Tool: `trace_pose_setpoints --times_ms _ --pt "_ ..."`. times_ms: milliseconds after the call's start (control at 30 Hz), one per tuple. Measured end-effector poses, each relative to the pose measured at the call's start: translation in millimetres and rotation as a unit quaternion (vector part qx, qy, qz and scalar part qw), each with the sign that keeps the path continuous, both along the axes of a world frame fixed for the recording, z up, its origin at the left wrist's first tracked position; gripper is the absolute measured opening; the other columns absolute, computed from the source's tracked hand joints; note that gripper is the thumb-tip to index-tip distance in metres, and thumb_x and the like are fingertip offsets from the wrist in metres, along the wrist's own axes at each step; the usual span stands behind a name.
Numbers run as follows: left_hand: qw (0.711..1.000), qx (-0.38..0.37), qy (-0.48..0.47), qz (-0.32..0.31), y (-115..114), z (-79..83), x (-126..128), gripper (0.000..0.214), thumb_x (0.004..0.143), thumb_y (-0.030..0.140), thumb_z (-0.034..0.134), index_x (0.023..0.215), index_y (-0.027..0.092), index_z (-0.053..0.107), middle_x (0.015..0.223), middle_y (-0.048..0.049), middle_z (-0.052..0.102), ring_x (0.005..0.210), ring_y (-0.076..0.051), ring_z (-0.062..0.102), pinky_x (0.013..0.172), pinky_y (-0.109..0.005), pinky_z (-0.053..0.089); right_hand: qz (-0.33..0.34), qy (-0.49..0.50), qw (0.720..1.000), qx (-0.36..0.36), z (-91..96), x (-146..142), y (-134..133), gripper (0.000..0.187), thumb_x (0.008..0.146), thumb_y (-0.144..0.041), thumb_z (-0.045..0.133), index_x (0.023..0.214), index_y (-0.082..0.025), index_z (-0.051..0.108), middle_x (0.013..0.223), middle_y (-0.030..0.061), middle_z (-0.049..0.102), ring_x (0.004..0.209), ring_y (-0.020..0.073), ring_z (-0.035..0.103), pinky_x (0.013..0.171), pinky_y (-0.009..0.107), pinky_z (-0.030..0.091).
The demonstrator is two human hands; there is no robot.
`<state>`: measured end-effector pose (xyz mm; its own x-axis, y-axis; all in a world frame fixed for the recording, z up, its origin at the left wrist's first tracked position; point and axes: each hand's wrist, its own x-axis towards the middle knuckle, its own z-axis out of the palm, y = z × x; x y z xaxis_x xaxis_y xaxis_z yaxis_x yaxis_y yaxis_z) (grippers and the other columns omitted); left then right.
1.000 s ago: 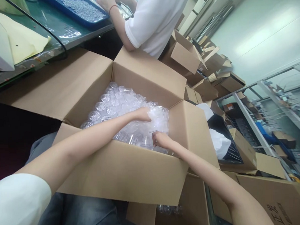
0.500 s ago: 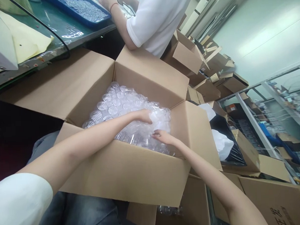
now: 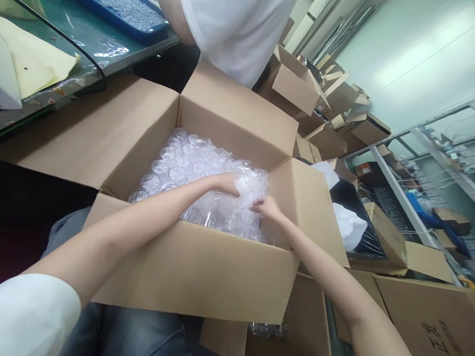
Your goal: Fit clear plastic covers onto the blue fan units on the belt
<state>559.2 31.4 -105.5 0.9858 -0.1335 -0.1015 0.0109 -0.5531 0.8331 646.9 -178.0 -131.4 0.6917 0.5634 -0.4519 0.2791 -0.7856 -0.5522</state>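
Note:
An open cardboard box rests on my lap, filled with rows of clear plastic cups seen bottom-up. A crumpled clear plastic wrap lies over the cups at the right end. My left hand is curled over the wrap's left edge, gripping it. My right hand pinches the wrap's lower right edge near the box's right wall.
A person in a white shirt stands behind the box at a green workbench with a blue tray of small parts. Stacked cardboard boxes crowd the right. Metal shelving stands at the far right.
My right hand has moved up and right, from the cups near the front wall to the wrap's lower right edge. The person behind has shifted left. My left hand has stayed put.

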Motion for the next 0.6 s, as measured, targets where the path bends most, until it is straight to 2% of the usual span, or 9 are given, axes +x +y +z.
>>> trace_pose_setpoints --times_ms 67,133,200,267,333,400,500,600 --pt "1.000 -0.001 -0.004 -0.017 -4 1.8 -1 0.030 0.051 0.022 0.076 0.081 0.017 0.071 0.082 -0.0022 0.072 0.079 -0.022 0.066 0.072 -0.026 0.049 0.002 -0.009 0.999 0.049 17.5 4 9 0.021 0.087 -0.031 0.065 0.096 -0.012 0.063 0.089 0.0029 0.065 0.076 0.0137 0.063 0.068 0.030 0.055" --pt "1.000 -0.008 -0.019 -0.022 -9 6.0 -2 0.035 0.053 0.026 0.077 0.087 0.018 0.071 0.088 -0.0014 0.073 0.082 -0.021 0.066 0.074 -0.025 0.049 0.014 -0.011 0.995 0.097 34.0 7 16 0.027 0.083 -0.033 0.068 0.100 -0.014 0.062 0.091 0.0043 0.066 0.080 0.0153 0.064 0.070 0.031 0.055" --pt "0.999 -0.013 -0.039 0.004 -12 11.8 -2 0.034 0.062 0.028 0.073 0.095 0.019 0.071 0.097 -0.0019 0.073 0.089 -0.021 0.066 0.077 -0.024 0.049 0.030 -0.009 0.992 0.121 44.8 7 21 0.033 0.085 -0.036 0.064 0.111 -0.016 0.059 0.097 0.0061 0.066 0.086 0.0168 0.065 0.073 0.031 0.056" --pt "0.996 -0.008 -0.053 0.065 -9 17.6 0 0.031 0.073 0.029 0.062 0.101 0.016 0.069 0.104 -0.0057 0.071 0.097 -0.024 0.065 0.083 -0.027 0.048 0.051 -0.001 0.994 0.101 46.8 3 20 0.034 0.091 -0.039 0.056 0.117 -0.017 0.056 0.102 0.0071 0.065 0.088 0.0168 0.065 0.073 0.032 0.056" --pt "0.990 0.003 -0.058 0.130 -2 21.7 2 0.033 0.080 0.029 0.052 0.103 0.011 0.067 0.107 -0.0110 0.070 0.103 -0.029 0.063 0.087 -0.033 0.048 0.083 0.012 0.996 0.042 39.6 -6 15 0.031 0.094 -0.039 0.054 0.114 -0.015 0.058 0.103 0.0071 0.065 0.085 0.0164 0.064 0.072 0.033 0.056" --pt "0.984 0.011 -0.055 0.171 4 23.1 4 0.034 0.082 0.030 0.049 0.101 0.009 0.067 0.106 -0.0142 0.069 0.103 -0.033 0.063 0.088 -0.037 0.048 0.122 0.024 0.992 -0.031 25.6 -19 7 0.027 0.094 -0.037 0.055 0.109 -0.016 0.061 0.106 0.0063 0.064 0.085 0.0161 0.064 0.074 0.033 0.056" --pt "0.983 0.013 -0.051 0.178 8 21.7 4 0.028 0.078 0.028 0.054 0.093 0.009 0.069 0.101 -0.0141 0.070 0.102 -0.033 0.063 0.089 -0.037 0.048 0.177 0.037 0.975 -0.131 2.1 -38 -1 0.022 0.094 -0.034 0.056 0.107 -0.018 0.062 0.109 0.0061 0.064 0.089 0.0161 0.063 0.078 0.034 0.055" --pt "0.986 0.003 -0.053 0.158 6 20.3 2 0.022 0.073 0.024 0.057 0.088 0.013 0.068 0.096 -0.0108 0.072 0.102 -0.031 0.063 0.088 -0.033 0.048 0.216 0.038 0.955 -0.198 -11.4 -43 -1 0.022 0.092 -0.032 0.059 0.106 -0.016 0.063 0.106 0.0054 0.065 0.090 0.0171 0.064 0.079 0.036 0.055"
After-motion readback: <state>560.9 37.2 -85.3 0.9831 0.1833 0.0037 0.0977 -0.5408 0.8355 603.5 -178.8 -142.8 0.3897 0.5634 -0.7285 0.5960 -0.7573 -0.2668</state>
